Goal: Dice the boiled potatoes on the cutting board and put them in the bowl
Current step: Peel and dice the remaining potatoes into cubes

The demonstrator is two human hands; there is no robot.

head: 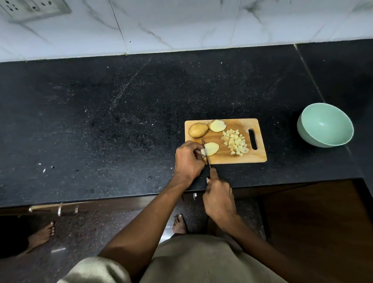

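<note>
Right hand knifes potato half pinched by left hand.

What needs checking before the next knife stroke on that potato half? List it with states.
1. Left hand steadies the potato half being cut: ok.
2. Left fingers clear of the knife blade: not ok, they sit right beside it.
3. Right hand grips the knife handle: ok.
4. Cutting board lies flat on the counter: ok.
5. Diced pile clear of the cut: ok.
6. Green bowl ready, empty: ok.
</note>
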